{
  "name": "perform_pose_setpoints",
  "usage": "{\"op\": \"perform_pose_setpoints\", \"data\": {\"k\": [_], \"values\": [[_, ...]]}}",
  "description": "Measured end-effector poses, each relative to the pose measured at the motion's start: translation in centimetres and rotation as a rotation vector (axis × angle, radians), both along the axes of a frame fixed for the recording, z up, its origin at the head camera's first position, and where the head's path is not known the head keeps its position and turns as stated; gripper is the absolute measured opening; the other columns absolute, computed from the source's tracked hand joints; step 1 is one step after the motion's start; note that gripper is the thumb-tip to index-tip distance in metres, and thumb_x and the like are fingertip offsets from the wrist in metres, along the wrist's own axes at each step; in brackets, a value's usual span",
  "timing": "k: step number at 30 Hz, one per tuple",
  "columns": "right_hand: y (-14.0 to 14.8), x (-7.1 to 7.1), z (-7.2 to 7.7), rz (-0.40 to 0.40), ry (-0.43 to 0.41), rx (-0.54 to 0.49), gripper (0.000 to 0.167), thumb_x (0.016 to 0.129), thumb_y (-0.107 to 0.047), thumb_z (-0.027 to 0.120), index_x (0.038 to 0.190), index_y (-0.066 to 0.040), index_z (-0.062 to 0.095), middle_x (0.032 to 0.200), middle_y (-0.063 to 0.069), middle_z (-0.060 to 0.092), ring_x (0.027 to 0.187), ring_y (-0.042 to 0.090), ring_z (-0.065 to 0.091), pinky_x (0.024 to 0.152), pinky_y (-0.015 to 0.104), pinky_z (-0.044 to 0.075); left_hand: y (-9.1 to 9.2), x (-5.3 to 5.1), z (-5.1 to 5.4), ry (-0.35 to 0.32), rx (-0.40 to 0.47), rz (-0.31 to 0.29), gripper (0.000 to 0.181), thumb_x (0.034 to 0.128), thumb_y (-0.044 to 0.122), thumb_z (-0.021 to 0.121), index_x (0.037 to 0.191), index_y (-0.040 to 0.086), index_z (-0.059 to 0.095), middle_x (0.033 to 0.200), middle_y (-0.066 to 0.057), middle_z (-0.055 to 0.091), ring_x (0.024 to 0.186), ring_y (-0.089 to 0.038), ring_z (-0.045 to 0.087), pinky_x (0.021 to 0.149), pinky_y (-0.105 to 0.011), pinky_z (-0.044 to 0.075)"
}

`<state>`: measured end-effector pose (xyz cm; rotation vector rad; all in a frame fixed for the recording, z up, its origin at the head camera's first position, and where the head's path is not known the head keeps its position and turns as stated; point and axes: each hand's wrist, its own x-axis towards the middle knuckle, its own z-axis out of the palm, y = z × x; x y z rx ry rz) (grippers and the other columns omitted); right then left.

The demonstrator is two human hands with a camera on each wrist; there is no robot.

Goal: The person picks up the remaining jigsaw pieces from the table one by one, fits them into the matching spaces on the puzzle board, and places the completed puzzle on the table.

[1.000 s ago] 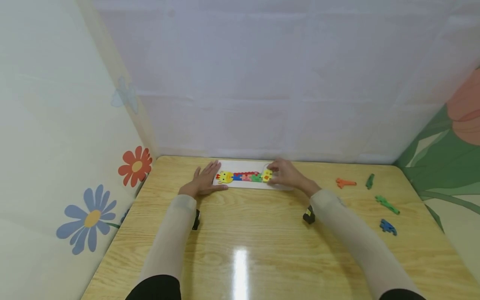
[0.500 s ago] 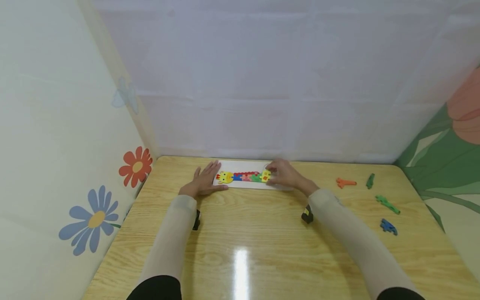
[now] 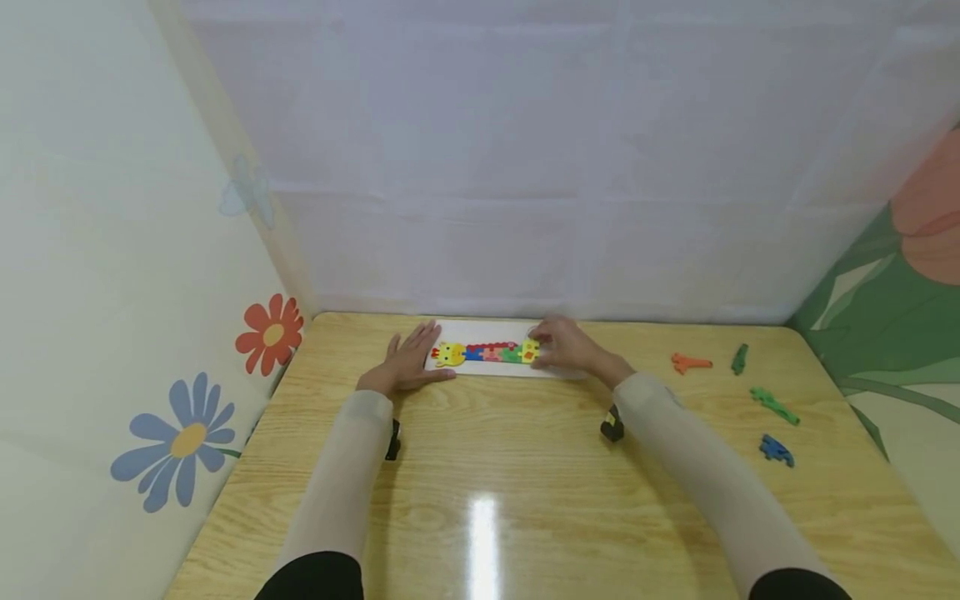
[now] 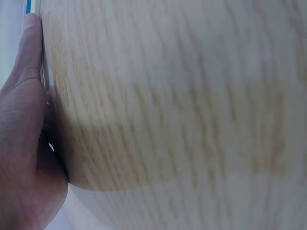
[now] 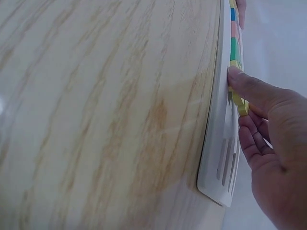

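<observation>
Both apart: my left hand (image 3: 406, 367) spread on board (image 3: 487, 331), right hand (image 3: 573, 347) pinching yellow piece (image 3: 529, 351), now nearer green piece (image 3: 511, 355); likely fitting.

Nope, can't read any text, brand or number anywhere here. Closest I've got: the giraffe puzzle (image 3: 491, 355) has some tiny marks on its coloured pieces, but they're way too small to make out. There's also a yellowish patch on the black gadget (image 3: 612, 428) by the right sleeve (image 3: 675, 433), and I honestly can't tell if that's a label.
</observation>
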<state>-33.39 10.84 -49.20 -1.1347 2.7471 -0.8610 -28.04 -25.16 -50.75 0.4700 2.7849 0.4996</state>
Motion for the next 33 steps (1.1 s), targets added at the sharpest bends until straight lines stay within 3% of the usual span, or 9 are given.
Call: {"op": "perform_pose_setpoints", "data": {"k": [14,20,27,33], "values": [[-0.3,-0.5,-0.1,0.037,0.004,0.038,0.048,0.078,-0.021,0.097,0.116,0.002,0.079,0.101,0.009,0.074,0.091,0.021,0.063,0.086,0.039,0.055,-0.8,-1.0,-1.5,0.007,-0.021,0.009,0.121,0.0901,0.087,0.05,0.172,0.012,0.002,0.179,-0.01,-0.004,0.165,-0.032,-0.005,0.127,-0.065,-0.01],[-0.3,-0.5,-0.2,0.052,0.026,0.046,0.048,0.076,-0.019,0.097,0.115,0.002,0.079,0.1,0.011,0.076,0.091,0.023,0.064,0.087,0.04,0.055,-0.7,-0.9,-1.6,-0.009,-0.008,0.013,0.118,0.0925,0.08,0.056,0.172,0.011,0.003,0.179,-0.01,-0.004,0.165,-0.032,-0.004,0.126,-0.065,-0.01],[-0.2,-0.4,0.0,0.052,0.027,0.041,0.049,0.076,-0.019,0.097,0.116,0.003,0.079,0.102,0.012,0.076,0.092,0.024,0.066,0.086,0.04,0.057,-0.7,-1.1,-1.9,0.01,-0.016,0.013,0.125,0.087,0.091,0.049,0.172,0.012,0.003,0.179,-0.01,-0.003,0.165,-0.032,-0.003,0.126,-0.065,-0.009],[-0.2,-0.4,0.5,0.057,0.034,0.052,0.047,0.076,-0.017,0.097,0.115,0.004,0.079,0.101,0.013,0.076,0.091,0.025,0.065,0.086,0.041,0.056,-0.5,-1.3,-1.4,-0.001,-0.007,0.012,0.119,0.0911,0.084,0.054,0.172,0.012,0.004,0.179,-0.01,-0.003,0.165,-0.032,-0.004,0.126,-0.065,-0.01]]}}
